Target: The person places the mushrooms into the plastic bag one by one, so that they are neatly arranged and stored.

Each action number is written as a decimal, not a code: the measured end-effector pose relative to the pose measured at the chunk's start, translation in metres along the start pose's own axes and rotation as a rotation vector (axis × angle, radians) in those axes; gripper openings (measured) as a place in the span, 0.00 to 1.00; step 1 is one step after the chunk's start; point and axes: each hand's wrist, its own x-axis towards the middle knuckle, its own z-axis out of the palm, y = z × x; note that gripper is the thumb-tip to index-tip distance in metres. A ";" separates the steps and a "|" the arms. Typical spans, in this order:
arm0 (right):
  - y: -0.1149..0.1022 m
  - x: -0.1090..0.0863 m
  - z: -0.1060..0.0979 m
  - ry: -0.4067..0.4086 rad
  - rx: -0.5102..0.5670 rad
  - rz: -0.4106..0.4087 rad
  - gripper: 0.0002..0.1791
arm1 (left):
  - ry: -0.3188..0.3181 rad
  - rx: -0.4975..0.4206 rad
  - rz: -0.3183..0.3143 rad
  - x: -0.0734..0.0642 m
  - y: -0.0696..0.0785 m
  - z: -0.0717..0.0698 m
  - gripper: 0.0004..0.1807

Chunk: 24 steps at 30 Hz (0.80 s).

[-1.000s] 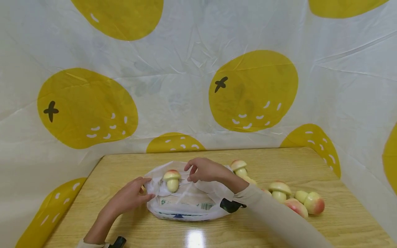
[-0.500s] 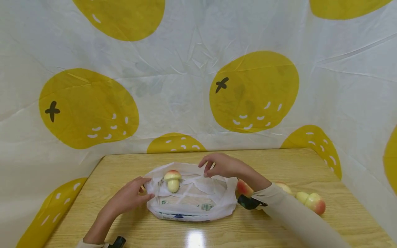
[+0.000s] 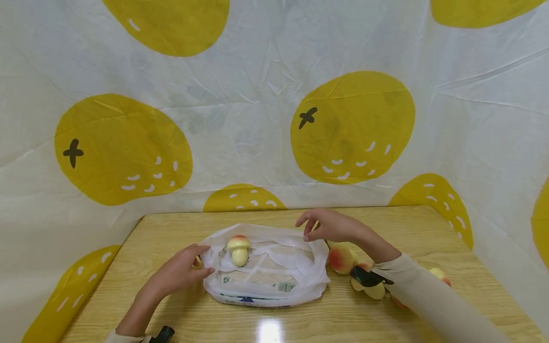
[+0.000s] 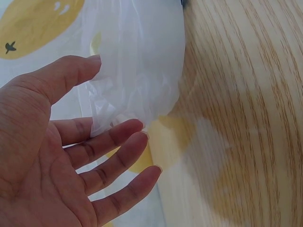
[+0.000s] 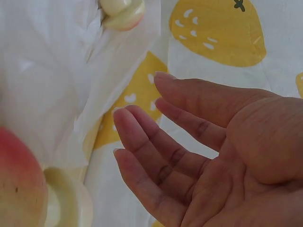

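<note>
A white plastic bag [image 3: 214,289] with printed green and blue marks lies with its mouth spread open on the wooden table. Inside it, towards the left, sits a toy mushroom [image 3: 238,251] with a cream stem and red-tinted cap. At the bag's left rim is my left hand [image 3: 179,270], fingers spread and relaxed; the left wrist view has the thumb overlapping the plastic, with the index fingertip hidden behind it. My right hand [image 3: 335,226] hovers over the bag's back right corner, holding nothing, its fingers [image 5: 142,142] loosely bent and apart from the thumb.
Several more toy mushrooms [image 3: 340,259] lie right of the bag, partly hidden by my right forearm and sleeve [image 3: 433,295]. A white sheet [image 3: 244,128] printed with yellow fruit hangs behind the table [image 3: 171,224] and along its sides.
My right hand has moved right, from over the bag's middle to its back right corner. My left hand, the bag and the mushroom in it stay in place.
</note>
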 end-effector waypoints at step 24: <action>0.027 -0.036 -0.026 0.006 -0.194 0.111 0.27 | -0.021 -0.013 0.028 0.001 -0.003 -0.001 0.37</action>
